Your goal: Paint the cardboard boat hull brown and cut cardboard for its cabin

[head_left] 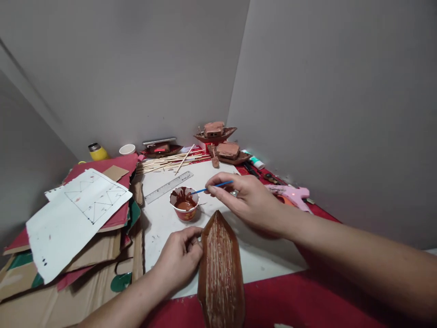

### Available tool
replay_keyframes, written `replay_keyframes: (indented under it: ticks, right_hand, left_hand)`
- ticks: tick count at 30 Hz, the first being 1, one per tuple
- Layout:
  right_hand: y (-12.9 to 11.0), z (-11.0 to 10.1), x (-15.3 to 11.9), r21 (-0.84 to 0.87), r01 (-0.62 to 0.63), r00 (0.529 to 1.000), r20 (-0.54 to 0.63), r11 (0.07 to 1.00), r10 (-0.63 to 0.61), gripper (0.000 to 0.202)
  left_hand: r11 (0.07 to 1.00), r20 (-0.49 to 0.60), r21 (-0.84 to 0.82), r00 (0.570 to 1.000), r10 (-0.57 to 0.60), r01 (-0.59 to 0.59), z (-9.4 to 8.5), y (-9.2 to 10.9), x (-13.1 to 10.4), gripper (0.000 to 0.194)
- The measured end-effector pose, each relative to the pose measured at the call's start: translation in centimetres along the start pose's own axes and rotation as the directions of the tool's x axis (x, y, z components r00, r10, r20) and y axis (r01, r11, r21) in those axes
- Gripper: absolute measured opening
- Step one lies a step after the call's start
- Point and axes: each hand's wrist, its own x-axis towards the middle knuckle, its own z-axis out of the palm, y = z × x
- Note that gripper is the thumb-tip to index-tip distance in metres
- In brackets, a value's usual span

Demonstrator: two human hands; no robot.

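A model boat hull (221,269), painted brown with pale streaks along its ribbed middle, points away from me at the front of the table. My left hand (182,255) grips its left edge, fingers curled at the rim. In my right hand (244,196) is a thin blue paintbrush (220,185), pinched between thumb and fingers. Its tip reaches over the paper cup (186,214), which holds brown paint and has paint smeared on its inner wall. The bristles are hard to make out against the paint.
Cardboard sheets (99,250) and a drawn paper (82,214) are stacked at left. A clear ruler (169,187) and wooden sticks (167,161) lie behind the cup. Finished-looking model boats (228,152) stand at the back. A pink glue gun (297,196) lies at right near the wall.
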Motion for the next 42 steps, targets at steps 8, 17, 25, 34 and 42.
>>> replay_keyframes:
  ticks: [8, 17, 25, 34, 42]
  right_hand:
    - [0.8, 1.8, 1.2, 0.047, 0.05, 0.997, 0.051, 0.998, -0.053, 0.016]
    - [0.4, 1.3, 0.6, 0.122, 0.146, 0.986, -0.101, 0.982, -0.135, 0.015]
    - [0.5, 1.3, 0.3, 0.169, 0.165, 0.977, -0.161, 0.972, -0.138, 0.014]
    - [0.0, -1.6, -3.1, 0.172, -0.023, 0.98, -0.189, 0.985, 0.056, 0.011]
    - [1.0, -2.5, -7.6, 0.089, -0.104, 0.968, -0.218, 0.991, 0.121, 0.009]
  left_hand:
    - [1.0, -0.009, 0.03, 1.0, -0.002, 0.003, 0.0, -0.3, 0.0, 0.037]
    - [0.999, 0.003, 0.04, 1.0, -0.01, 0.01, 0.0, 0.2, 0.0, 0.038]
    - [0.999, 0.01, 0.033, 1.0, -0.009, 0.009, 0.0, 0.5, 0.0, 0.038]
    - [0.998, 0.014, 0.058, 1.0, -0.018, 0.018, 0.0, -0.4, 0.1, 0.034]
    - [0.996, 0.017, 0.082, 0.999, -0.03, 0.029, -0.1, -0.5, 0.1, 0.039]
